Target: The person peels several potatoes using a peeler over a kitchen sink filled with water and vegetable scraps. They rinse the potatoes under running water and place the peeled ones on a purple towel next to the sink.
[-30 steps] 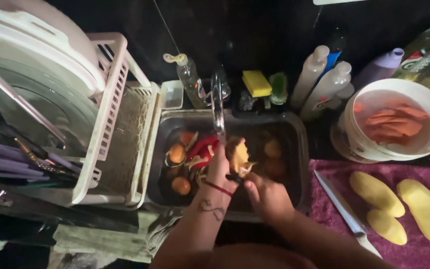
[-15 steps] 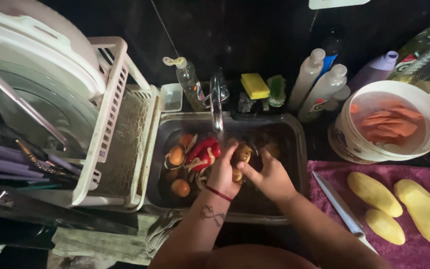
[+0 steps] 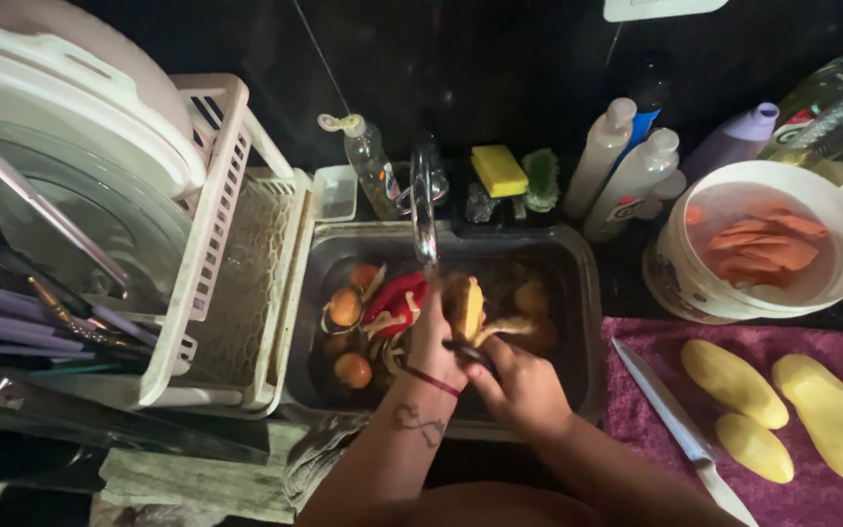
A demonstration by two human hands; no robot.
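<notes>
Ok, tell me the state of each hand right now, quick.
Left hand: closed around a half-peeled potato over the sink.
Right hand: closed on a dark peeler.

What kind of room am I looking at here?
Most likely a home kitchen, at the sink. A tap stands over it, a dish rack with plates sits beside it, and peeled potatoes lie by a knife on a cloth, while the left hand holds a half-peeled potato.

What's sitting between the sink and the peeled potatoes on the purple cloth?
A knife lies there, on the cloth's left edge, blade angled toward the sink. The peeled potatoes lie to its right. The head view shows it.
</notes>
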